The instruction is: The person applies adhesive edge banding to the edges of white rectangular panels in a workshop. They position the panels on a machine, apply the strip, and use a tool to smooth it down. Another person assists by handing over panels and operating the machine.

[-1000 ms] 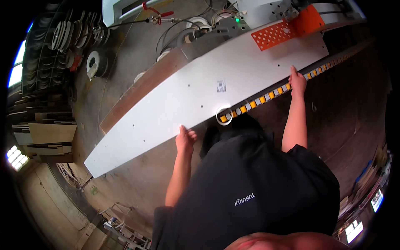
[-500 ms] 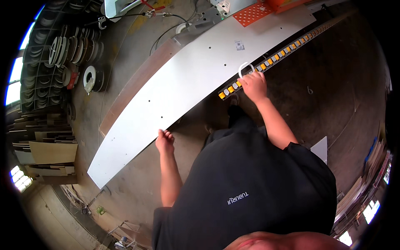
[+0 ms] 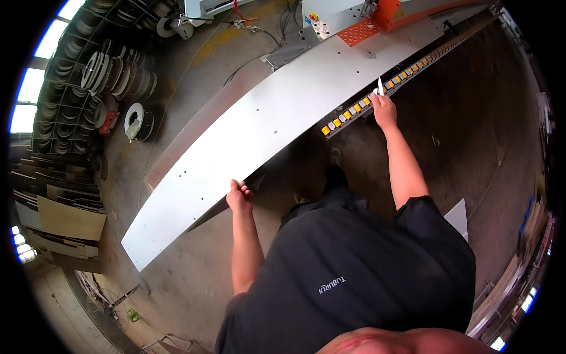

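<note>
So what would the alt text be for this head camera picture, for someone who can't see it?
Seen from above, a person in a dark shirt steadies a long white panel: the left hand grips its near edge, the right hand holds a thin white strip by the yellow roller track. Coiled rolls sit on the concrete floor.

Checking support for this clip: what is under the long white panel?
Under the white panel a roller track with yellow rollers shows along its near edge, beside the right hand. Whatever supports its middle is covered.

Edge-band rolls (image 3: 137,121) on rack (image 3: 65,106), boards (image 3: 65,218) stacked left.
</note>
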`<state>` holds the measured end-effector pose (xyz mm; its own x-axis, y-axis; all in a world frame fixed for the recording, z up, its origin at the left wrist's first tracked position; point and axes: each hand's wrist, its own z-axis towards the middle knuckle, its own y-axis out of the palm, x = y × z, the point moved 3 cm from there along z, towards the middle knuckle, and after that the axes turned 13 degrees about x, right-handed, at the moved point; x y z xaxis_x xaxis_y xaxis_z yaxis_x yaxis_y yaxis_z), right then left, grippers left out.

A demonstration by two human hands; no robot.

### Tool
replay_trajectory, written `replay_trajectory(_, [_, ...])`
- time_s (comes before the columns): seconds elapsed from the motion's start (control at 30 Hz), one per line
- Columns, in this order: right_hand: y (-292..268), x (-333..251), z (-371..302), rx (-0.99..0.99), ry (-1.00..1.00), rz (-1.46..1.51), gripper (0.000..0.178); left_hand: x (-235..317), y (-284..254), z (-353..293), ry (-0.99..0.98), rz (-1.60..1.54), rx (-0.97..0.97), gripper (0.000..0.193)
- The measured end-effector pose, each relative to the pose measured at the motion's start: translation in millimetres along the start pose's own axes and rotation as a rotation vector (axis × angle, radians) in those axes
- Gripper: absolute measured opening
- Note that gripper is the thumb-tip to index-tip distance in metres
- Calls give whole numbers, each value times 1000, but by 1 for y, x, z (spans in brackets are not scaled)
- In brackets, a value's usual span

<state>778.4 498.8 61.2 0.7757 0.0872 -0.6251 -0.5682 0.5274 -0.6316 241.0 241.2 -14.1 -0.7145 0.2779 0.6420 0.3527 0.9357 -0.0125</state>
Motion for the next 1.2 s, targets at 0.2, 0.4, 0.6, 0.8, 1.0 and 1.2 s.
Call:
replay_trajectory(0.2, [-31,-27,-82,57,-180,2,37,-17,39,-21,-82,112,-154,41])
replay_trajectory(0.4, [-63,-57,-103,45,-174,-60,38,-33,79,-55,-165,137,-324,44])
replay_trajectory(0.6, [-84,-69,-161,32,-244,-106,35,-25,17,-5,-64,-6,-223,42])
replay_trajectory(0.8, [-105,-88,-181,60,-193,-73,35,-19,23,-18,-27,-32,-166,33])
replay_trajectory(1.0, [-131,-105,-222,22,-178,-34,35,-35,69,-41,-147,-7,-290,34])
replay_trajectory(1.2, [-155,-104,-223,25,-177,-68,34,-36,40,-28,-63,-57,-218,35])
